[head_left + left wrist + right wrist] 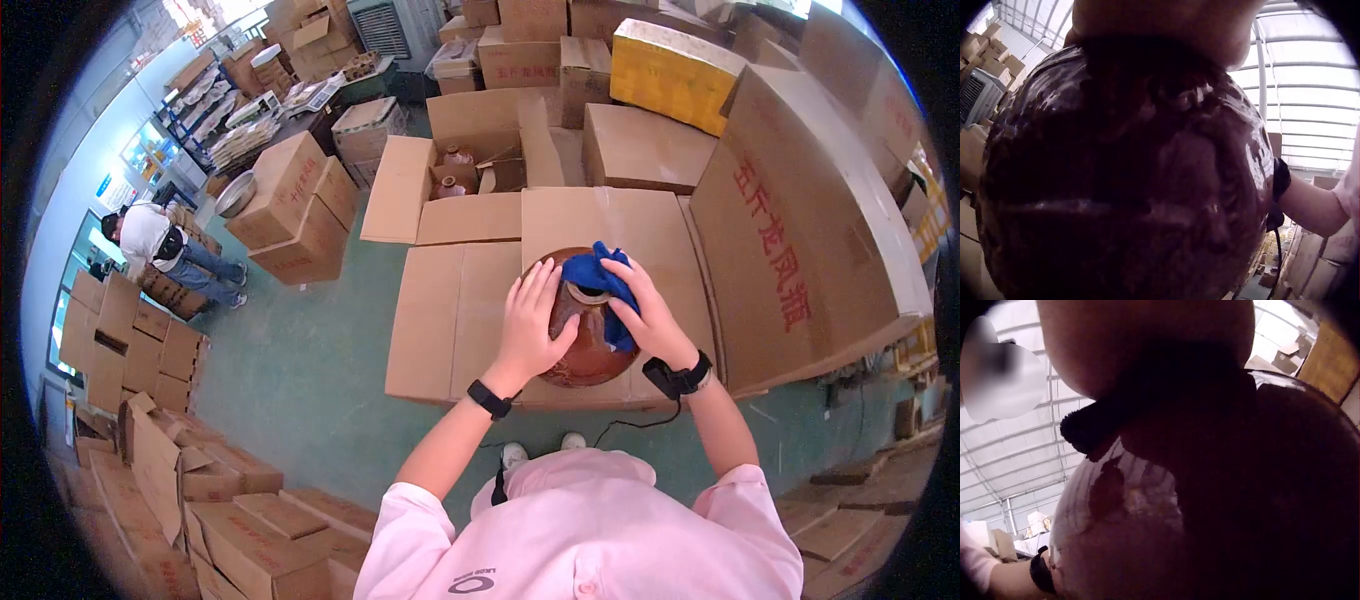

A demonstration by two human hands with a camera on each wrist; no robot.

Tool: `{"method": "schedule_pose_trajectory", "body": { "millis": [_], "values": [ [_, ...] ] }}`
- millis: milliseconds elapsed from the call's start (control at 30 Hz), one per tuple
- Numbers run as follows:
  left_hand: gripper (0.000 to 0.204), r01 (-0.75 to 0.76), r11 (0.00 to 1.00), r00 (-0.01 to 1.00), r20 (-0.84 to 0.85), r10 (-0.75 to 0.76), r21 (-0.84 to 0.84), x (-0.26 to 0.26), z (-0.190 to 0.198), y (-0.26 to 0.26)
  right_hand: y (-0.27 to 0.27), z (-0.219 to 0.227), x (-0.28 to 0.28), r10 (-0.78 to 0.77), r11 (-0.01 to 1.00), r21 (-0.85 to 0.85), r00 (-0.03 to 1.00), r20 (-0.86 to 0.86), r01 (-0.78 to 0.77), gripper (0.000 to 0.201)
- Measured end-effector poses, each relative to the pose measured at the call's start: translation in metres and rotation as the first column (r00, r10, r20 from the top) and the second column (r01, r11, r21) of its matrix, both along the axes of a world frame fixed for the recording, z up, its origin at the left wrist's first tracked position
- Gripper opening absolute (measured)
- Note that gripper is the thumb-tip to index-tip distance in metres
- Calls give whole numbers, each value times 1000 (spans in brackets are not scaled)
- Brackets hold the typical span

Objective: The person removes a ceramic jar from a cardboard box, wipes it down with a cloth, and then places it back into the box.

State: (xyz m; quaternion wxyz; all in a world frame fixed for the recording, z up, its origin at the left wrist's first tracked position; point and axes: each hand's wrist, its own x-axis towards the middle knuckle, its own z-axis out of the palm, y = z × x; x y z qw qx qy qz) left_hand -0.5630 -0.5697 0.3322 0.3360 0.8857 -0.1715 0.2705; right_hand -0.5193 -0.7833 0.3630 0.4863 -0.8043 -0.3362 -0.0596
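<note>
A round, glossy brown jar [582, 362] with a narrow open neck stands on a closed cardboard box [440, 330]. My left hand [532, 325] rests on the jar's left shoulder, fingers extended and thumb near the neck. On the other side my right hand [650, 315] holds a blue cloth [612, 290] against the shoulder and neck, its fingers over the cloth. The jar [1129, 187] fills most of the left wrist view, below the left hand [1166, 25]. In the right wrist view, dark cloth [1085, 428] sticks out under the right hand [1147, 337].
Behind the box is an open carton [470, 218] with similar jars [450, 187] inside. A tall carton [800, 230] stands at the right, near a yellow box [670, 75]. Stacked cartons [290, 200] and a person in white [150, 235] are at the left.
</note>
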Motion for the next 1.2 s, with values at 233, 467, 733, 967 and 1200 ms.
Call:
{"method": "schedule_pose_trajectory", "body": {
  "millis": [233,467,733,967,1200],
  "values": [
    [63,-133,990,991,-24,134,44,-9,1,-7,-13,-13,24,-33,989,-137,991,133,51,38],
    [91,-221,951,943,-295,152,-217,-30,-27,-6,-45,-72,68,41,954,283,894,-446,98,42],
    [104,-226,740,893,-438,-101,-633,-37,-51,-6,-35,-219,21,464,653,602,385,-798,460,47],
    [90,-230,722,867,-474,-152,-652,-41,-33,-7,-35,-168,29,375,691,540,401,-836,481,46],
    [90,-214,734,879,-454,-143,-645,-41,-32,-7,-47,-64,31,182,859,495,828,-531,129,50]
  ]
}}
